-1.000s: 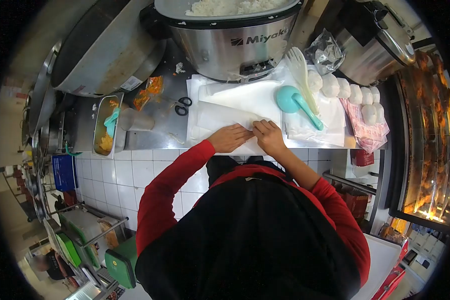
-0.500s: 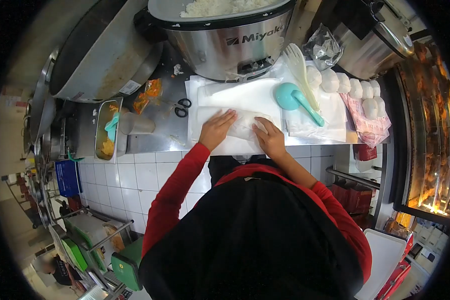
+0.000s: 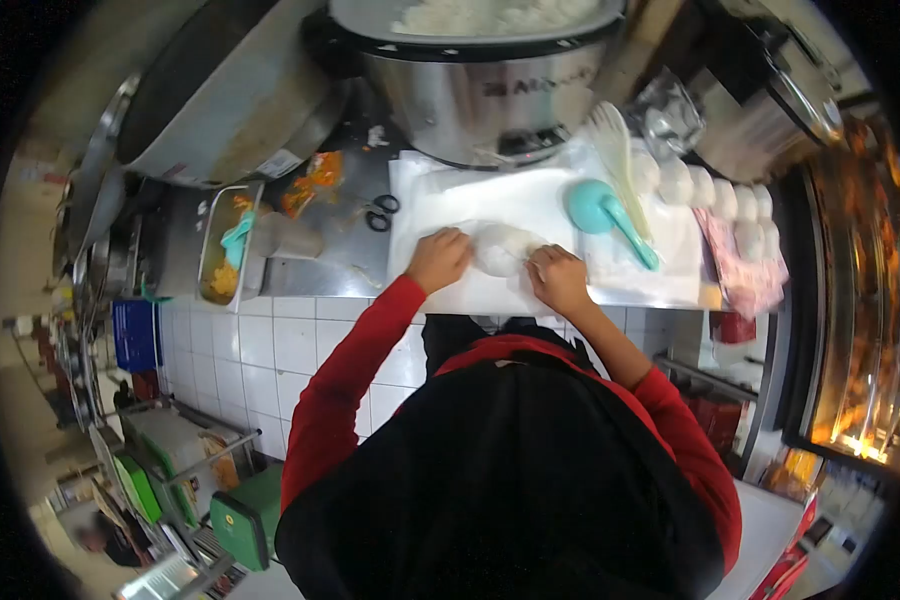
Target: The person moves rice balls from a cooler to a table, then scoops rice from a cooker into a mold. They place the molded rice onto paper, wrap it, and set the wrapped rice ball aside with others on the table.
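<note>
A rounded white parcel [image 3: 500, 250] in white wrapping paper lies on a stack of paper sheets [image 3: 430, 195], between my two hands. At its left side, my left hand [image 3: 438, 260] has its fingers curled in on the edge of the paper. My right hand [image 3: 558, 278] pinches the paper at the parcel's right end. To the right rests a turquoise round scoop [image 3: 592, 207] with a handle, beside a pale serving fork [image 3: 615, 150]. The parcel's contents are hidden by the paper.
A rice cooker [image 3: 480, 105] full of white rice stands behind the paper. Black scissors [image 3: 381, 212], a metal cup [image 3: 295, 238] and a food tray [image 3: 210, 275] are at left. Several wrapped white balls [image 3: 705, 187] sit at right, by pink paper [image 3: 745, 265]. A lit glass cabinet [image 3: 860, 350] stands far right.
The flat-folded paper under my hands has become a rounder parcel. My hands have moved apart to its two sides, fingers now curled in. The whole view has shifted slightly.
</note>
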